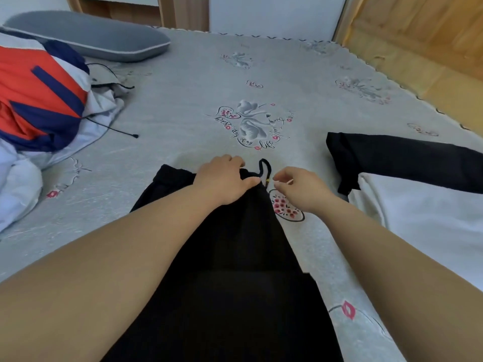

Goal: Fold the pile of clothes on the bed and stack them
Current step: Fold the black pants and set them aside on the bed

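Black trousers (pixel 235 257) lie lengthwise on the grey printed bed sheet (pixel 183 87), waistband at the far end. My left hand (pixel 222 178) rests on the waistband with fingers curled over its far edge and thumb on the cloth. A black drawstring (pixel 264 165) loops out beyond the waistband. My right hand (pixel 298 186) hovers just right of the drawstring, fingers loosely curled, holding nothing. A pile of clothes lies at the left: a red, navy and white jacket (pixel 39 100) on white garments (pixel 18 184).
A folded black garment (pixel 392 158) lies on folded white cloth (pixel 431 218) at the right. A grey pillow (pixel 86 35) sits at the far left corner. A wooden floor (pixel 431 61) shows beyond the bed's right edge.
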